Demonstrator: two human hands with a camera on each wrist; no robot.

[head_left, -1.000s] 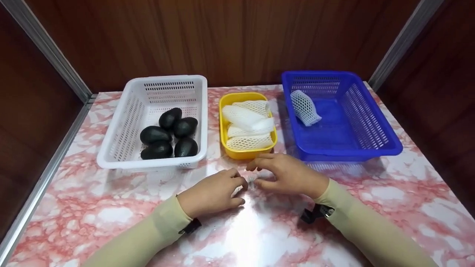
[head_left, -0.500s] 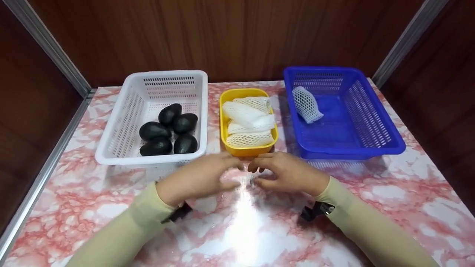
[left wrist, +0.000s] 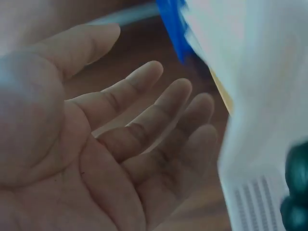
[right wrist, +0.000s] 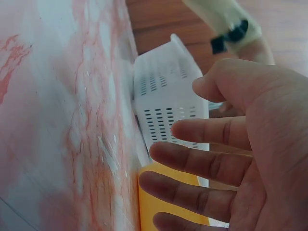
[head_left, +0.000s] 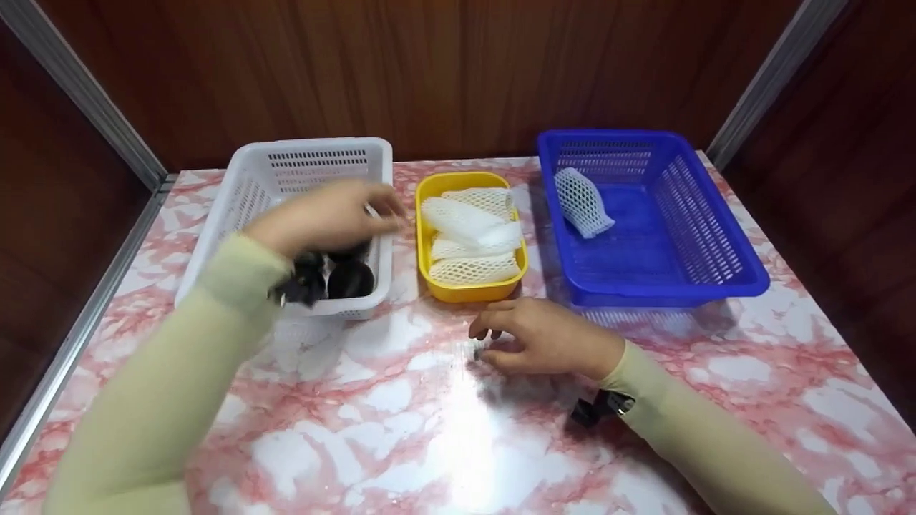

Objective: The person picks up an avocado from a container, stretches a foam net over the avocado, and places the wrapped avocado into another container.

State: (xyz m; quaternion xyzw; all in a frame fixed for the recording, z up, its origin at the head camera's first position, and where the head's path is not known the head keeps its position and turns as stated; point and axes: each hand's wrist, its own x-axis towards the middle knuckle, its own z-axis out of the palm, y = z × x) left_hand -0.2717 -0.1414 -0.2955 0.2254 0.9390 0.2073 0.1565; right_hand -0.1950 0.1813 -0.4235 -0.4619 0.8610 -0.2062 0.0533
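Note:
My left hand [head_left: 329, 214], blurred, hangs over the white basket [head_left: 384, 236] with nothing in its grasp; in the left wrist view its fingers [left wrist: 168, 98] are spread and the palm is bare. Dark avocados [head_left: 351, 279] lie in that basket, partly hidden by the hand and sleeve. My right hand [head_left: 547, 336] rests near the tabletop in front of the yellow tub [head_left: 469, 292], fingers relaxed and holding nothing. White foam net sleeves [head_left: 472, 236] lie piled in the tub. One netted item [head_left: 583, 204] leans inside the blue basket [head_left: 665, 292].
A pink marbled table [head_left: 358, 429] carries the two baskets and the tub. Wooden panels [head_left: 458, 79] close off the back and sides, with metal strips [head_left: 93, 93] at the corners.
My left hand has moved from beside the right hand, forward and left, up over the white basket. The right hand has barely moved.

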